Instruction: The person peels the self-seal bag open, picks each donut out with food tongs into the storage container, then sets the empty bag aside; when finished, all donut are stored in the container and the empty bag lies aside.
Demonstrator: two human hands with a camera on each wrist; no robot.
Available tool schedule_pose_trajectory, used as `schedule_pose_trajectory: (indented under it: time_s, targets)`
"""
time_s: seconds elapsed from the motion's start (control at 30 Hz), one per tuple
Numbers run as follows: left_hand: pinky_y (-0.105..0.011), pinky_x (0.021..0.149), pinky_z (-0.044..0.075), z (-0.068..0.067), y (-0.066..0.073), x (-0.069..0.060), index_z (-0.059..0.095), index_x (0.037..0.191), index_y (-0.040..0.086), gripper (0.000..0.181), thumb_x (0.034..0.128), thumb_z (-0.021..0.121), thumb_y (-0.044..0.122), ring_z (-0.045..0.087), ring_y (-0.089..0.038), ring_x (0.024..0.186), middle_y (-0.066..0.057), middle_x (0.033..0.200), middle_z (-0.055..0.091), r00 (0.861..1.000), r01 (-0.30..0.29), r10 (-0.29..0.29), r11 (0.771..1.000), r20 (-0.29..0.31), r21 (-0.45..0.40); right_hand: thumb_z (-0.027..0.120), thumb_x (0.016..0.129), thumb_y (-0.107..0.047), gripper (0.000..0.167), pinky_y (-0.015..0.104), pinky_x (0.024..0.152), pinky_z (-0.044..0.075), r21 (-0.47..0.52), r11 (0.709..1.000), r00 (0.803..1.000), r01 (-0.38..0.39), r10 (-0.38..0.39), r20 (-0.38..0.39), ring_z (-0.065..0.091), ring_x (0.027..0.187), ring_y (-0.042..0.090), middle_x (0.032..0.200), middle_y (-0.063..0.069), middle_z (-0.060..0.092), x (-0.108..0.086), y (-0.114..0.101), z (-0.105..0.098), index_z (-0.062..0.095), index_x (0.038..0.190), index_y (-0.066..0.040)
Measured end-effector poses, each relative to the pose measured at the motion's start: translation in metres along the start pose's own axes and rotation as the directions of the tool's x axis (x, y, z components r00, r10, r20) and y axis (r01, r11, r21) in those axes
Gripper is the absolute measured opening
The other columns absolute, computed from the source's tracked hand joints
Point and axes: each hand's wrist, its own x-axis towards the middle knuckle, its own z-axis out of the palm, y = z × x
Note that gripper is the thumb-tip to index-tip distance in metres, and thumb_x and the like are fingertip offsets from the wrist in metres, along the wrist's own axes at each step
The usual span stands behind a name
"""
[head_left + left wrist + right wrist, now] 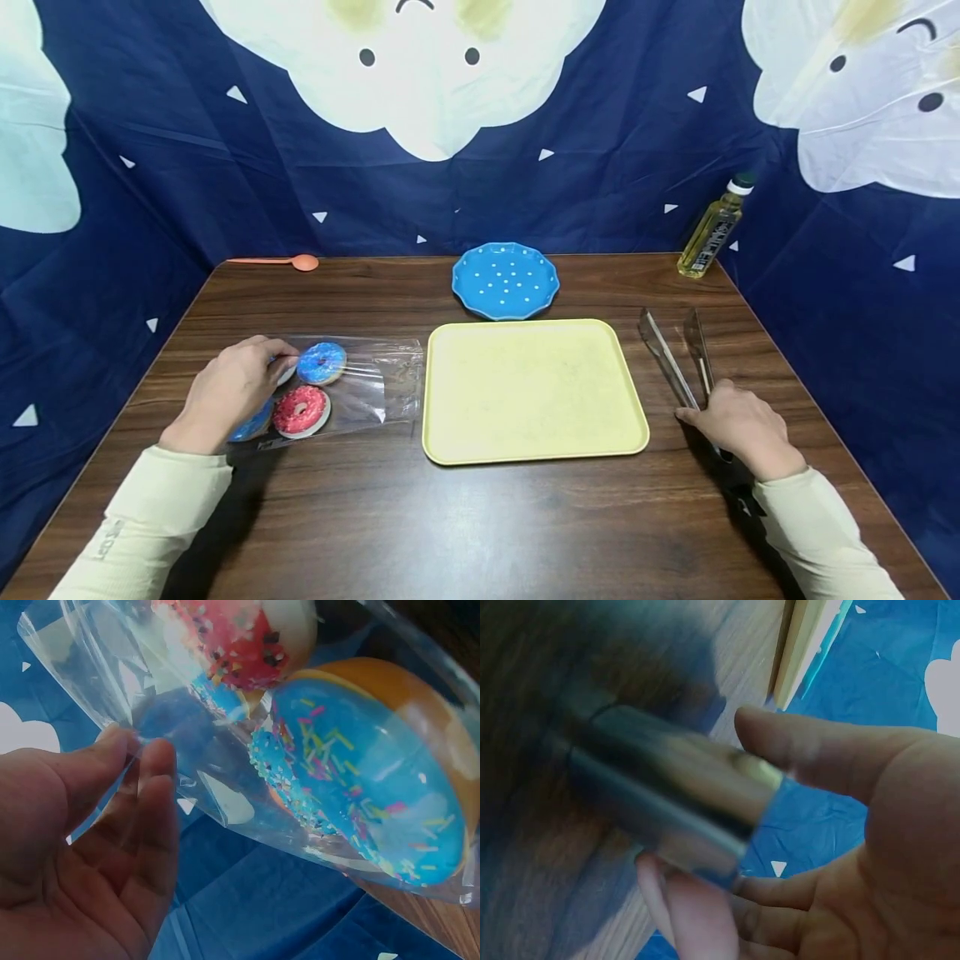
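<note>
My left hand [234,385] pinches the edge of a clear plastic bag [401,379] lying on the left of the table. Inside the bag are several toy donuts, among them a blue-iced one [312,372] and a pink-red one [287,419]. Sprinkles cover a blue donut [360,772] close up in the left wrist view. Over on the right, my right hand [742,423] holds a pair of metal tongs [667,360] by the thumb and fingers. Their two arms stand spread and point away from me. The right wrist view shows the tongs' handle end [675,795], blurred.
Between the hands lies a pale yellow tray [532,392]. A blue plate with white dots [506,282] sits behind it. An orange spoon [303,262] lies at the back left edge, and an oil bottle [708,237] stands at the back right corner. Dark blue cloth [225,183] hangs around the table.
</note>
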Motion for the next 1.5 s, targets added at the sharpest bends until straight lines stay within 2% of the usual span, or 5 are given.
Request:
schedule_pose_trajectory:
  time_s: [0.3,0.57,0.7,0.9,1.5]
  targets:
    - [-0.052,0.068,0.053,0.003,0.000,0.000,0.074,0.096,-0.006,0.012,0.0920,0.073,0.005,0.062,-0.029,0.074,-0.019,0.089,0.066,1.000,-0.019,0.018,0.999,-0.009,-0.045,0.064,0.094,-0.044,0.055,0.055,0.052,0.046,0.031,0.997,0.993,0.073,-0.070,-0.093,0.061,0.069,0.047,0.077,0.028,0.059,-0.001,0.003,0.002,0.048,0.095,0.009]
    - [-0.056,0.065,0.053,-0.001,-0.002,-0.003,0.076,0.095,0.003,0.010,0.0908,0.076,0.012,0.066,-0.033,0.079,-0.015,0.091,0.068,1.000,0.002,-0.002,1.000,0.012,-0.029,0.062,0.096,-0.047,0.055,0.056,0.055,0.045,0.063,0.991,0.977,0.114,-0.100,-0.189,0.061,0.074,0.050,0.089,0.030,0.062,0.001,-0.007,0.001,0.051,0.103,0.007]
    - [-0.056,0.060,0.053,-0.004,-0.002,-0.003,0.077,0.097,0.008,0.011,0.0907,0.076,0.017,0.066,-0.035,0.082,-0.014,0.095,0.069,1.000,0.011,-0.011,1.000,0.018,0.013,0.065,0.096,-0.045,0.057,0.058,0.056,0.045,0.076,0.980,0.944,0.181,-0.152,-0.293,0.062,0.081,0.054,0.102,0.032,0.064,0.002,-0.011,0.004,0.052,0.120,0.005]
    - [-0.056,0.064,0.053,-0.006,-0.001,-0.002,0.078,0.098,0.008,0.012,0.0909,0.076,0.018,0.065,-0.036,0.089,-0.013,0.096,0.070,1.000,-0.012,0.012,0.999,0.005,0.043,0.069,0.095,-0.034,0.051,0.062,0.055,0.045,0.054,0.951,0.863,0.305,-0.252,-0.439,0.062,0.080,0.055,0.103,0.030,0.064,0.004,-0.016,0.007,0.055,0.124,0.004]
    - [-0.057,0.066,0.053,-0.011,-0.005,-0.001,0.076,0.102,0.008,0.013,0.0971,0.068,0.017,0.067,-0.034,0.088,-0.013,0.098,0.070,0.999,-0.009,0.008,0.999,0.032,0.037,0.069,0.095,-0.029,0.042,0.056,0.056,0.046,0.010,0.894,0.817,0.448,-0.405,-0.410,0.065,0.085,0.039,0.114,0.016,0.064,0.012,-0.051,0.005,0.059,0.129,-0.006]
